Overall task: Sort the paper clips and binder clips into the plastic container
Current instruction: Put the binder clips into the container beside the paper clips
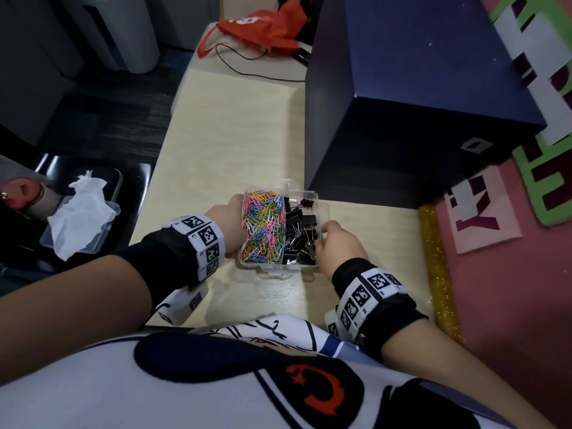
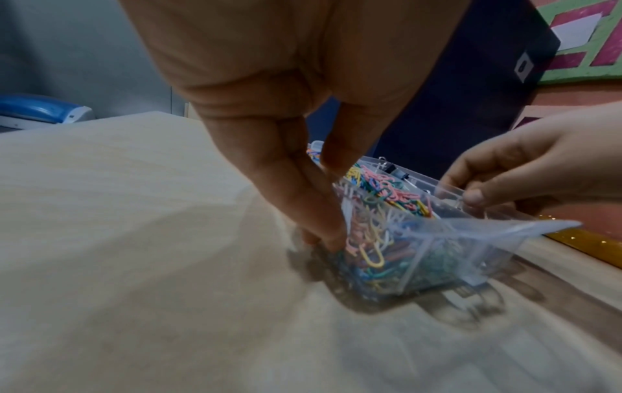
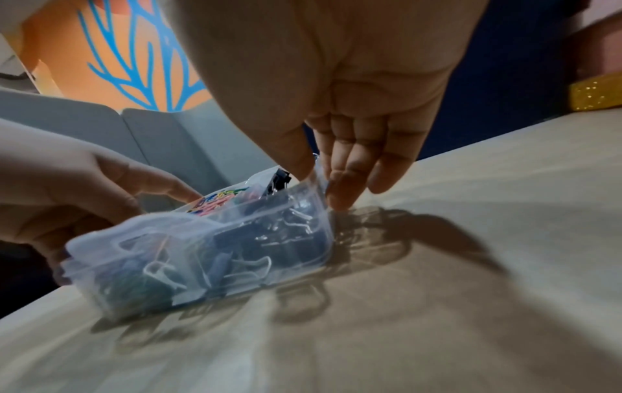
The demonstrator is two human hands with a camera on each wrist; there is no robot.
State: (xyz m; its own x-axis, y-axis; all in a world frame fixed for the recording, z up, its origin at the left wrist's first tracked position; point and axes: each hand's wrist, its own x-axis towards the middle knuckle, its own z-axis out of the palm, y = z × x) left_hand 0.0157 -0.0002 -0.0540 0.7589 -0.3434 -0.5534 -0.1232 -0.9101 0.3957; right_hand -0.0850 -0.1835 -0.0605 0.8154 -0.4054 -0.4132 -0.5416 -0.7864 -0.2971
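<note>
In front of the blue box, head view, the plastic container holds paper clips and binder clips. Left wrist: the left hand pinches one wall. Right wrist: the right hand pinches the opposite wall; tilting could mix both piles.

A dark blue box stands just beyond the right fingers; crumpled tissue lies well left of the left fingers, an orange bag far ahead.
</note>
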